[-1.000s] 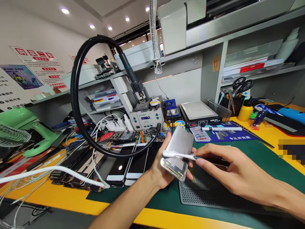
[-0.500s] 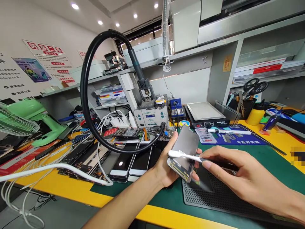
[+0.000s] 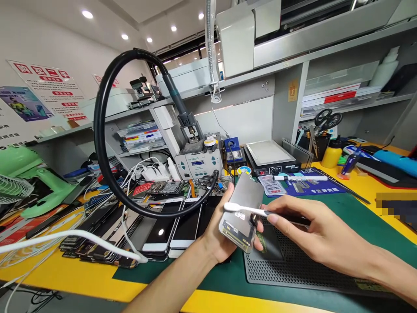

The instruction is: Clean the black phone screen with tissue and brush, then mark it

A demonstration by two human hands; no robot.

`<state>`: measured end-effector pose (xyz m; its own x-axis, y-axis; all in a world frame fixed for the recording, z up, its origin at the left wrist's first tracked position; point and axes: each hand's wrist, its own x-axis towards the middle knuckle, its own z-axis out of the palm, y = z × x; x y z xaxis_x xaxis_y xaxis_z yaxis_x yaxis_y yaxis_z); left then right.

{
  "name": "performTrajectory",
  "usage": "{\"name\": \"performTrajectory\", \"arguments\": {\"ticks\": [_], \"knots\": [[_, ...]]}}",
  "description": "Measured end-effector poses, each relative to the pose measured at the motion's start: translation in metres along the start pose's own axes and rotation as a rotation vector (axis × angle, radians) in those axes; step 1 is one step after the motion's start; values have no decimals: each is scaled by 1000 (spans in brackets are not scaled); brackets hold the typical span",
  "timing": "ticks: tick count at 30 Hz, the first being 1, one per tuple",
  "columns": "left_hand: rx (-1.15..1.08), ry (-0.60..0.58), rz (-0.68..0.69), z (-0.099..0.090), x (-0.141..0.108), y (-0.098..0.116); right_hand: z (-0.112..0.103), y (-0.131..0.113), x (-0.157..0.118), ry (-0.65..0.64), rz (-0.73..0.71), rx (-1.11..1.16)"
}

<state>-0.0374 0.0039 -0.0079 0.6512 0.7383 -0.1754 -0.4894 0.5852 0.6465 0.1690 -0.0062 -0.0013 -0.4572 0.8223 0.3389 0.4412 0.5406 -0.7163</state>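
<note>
Brush [image 3: 248, 210] shifted up the panel [image 3: 247, 193], right hand [image 3: 321, 232] pinching it, left hand [image 3: 216, 241] cupping underneath.

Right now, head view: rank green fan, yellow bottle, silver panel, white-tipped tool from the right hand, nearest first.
1. White-tipped tool: held in the right hand.
2. Silver panel: just left, in the left hand.
3. Yellow bottle: beyond, on the right.
4. Green fan: far left.

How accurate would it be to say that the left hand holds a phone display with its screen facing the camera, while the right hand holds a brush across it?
Not the screen: the head view shows the silver back of the phone display facing the camera. The left hand holds it; the right hand holds the white-headed brush across it.
</note>
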Motion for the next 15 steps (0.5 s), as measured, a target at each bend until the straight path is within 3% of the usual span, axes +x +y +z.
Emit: {"name": "performTrajectory", "arguments": {"ticks": [5,9,12,15], "knots": [[-20,6,63,4,1,0,-2,-2,3,69,7,-8],[-6,-2,40,5,2,-1,-5,-2,3,41,-15,-11],[-21,2,109,8,1,-1,-7,-1,3,117,11,-14],[-6,9,87,11,0,0,-7,0,4,88,15,16]]}}
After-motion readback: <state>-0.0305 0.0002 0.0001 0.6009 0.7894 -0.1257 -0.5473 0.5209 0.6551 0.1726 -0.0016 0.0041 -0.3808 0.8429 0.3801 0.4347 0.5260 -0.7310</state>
